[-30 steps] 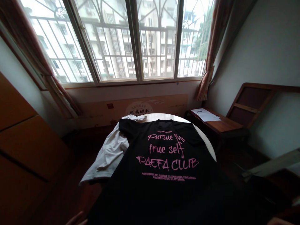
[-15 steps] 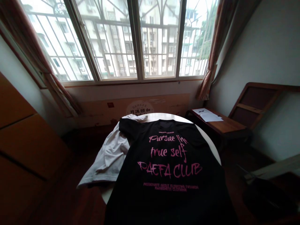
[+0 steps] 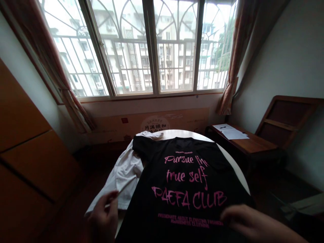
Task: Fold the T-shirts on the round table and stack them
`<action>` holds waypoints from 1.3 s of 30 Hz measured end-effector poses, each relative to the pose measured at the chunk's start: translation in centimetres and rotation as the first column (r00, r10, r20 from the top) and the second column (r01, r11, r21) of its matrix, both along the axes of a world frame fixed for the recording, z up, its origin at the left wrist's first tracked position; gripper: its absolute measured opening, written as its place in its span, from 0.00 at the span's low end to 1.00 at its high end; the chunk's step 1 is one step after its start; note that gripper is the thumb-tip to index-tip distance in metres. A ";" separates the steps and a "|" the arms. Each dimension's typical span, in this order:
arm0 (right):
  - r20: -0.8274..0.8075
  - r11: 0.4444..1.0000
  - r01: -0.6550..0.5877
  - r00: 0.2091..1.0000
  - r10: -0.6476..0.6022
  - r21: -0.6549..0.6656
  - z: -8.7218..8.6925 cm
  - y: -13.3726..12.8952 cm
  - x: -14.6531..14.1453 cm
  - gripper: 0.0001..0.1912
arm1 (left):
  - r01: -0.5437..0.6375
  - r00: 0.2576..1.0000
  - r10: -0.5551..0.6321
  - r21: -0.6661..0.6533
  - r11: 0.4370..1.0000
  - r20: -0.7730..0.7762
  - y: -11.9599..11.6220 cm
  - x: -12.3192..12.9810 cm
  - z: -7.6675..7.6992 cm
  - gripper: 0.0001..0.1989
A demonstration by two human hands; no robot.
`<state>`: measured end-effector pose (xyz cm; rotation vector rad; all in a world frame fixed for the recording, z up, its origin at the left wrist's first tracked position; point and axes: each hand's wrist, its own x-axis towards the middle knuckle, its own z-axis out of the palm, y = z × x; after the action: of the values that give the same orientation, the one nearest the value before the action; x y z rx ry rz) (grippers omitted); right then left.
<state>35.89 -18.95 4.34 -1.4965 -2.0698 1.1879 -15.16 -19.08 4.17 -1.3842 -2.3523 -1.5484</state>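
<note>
A black T-shirt (image 3: 187,182) with pink lettering lies spread over a round white table (image 3: 236,165), its neck at the far side. Under its left sleeve and beside it is a white garment (image 3: 128,172) that hangs over the table's left edge. My left hand (image 3: 105,211) is over the white garment's lower end, fingers curled but apart, with nothing visible in them. On the other side, my right hand (image 3: 239,217) is blurred above the black shirt's lower right part, and its fingertips are smeared by motion.
A wooden chair or bench (image 3: 255,140) at the right bears white papers (image 3: 231,131). Orange-brown cabinets (image 3: 22,152) stand at the left. Behind the table are a printed panel (image 3: 116,126) and a barred window with tied curtains (image 3: 76,108).
Both my hands have come into view from the bottom, one on each side of the black shirt. The view has tilted up slightly; the garments lie as before.
</note>
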 end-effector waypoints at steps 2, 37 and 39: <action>-0.344 0.987 -0.144 0.932 0.110 -0.074 3.0 5.3 -4.6 0.15 | 0.066 0.997 -0.067 -0.035 0.997 -0.031 5.7 0.8 3.8 0.18; -0.598 0.613 -0.177 -0.135 -0.790 -0.770 -3.5 32.6 -34.1 0.13 | 0.154 0.952 -0.286 -0.635 0.757 -0.110 27.1 -4.8 6.4 0.22; -0.603 0.626 -0.187 -0.168 -0.780 -0.757 -3.4 32.7 -33.8 0.14 | 0.177 0.961 -0.274 -0.699 0.692 -0.028 27.6 -5.5 6.8 0.20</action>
<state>2.06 13.77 0.99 -0.5718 -0.0011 1.9116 -20.67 8.50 10.94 -1.8789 -2.8988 -0.5149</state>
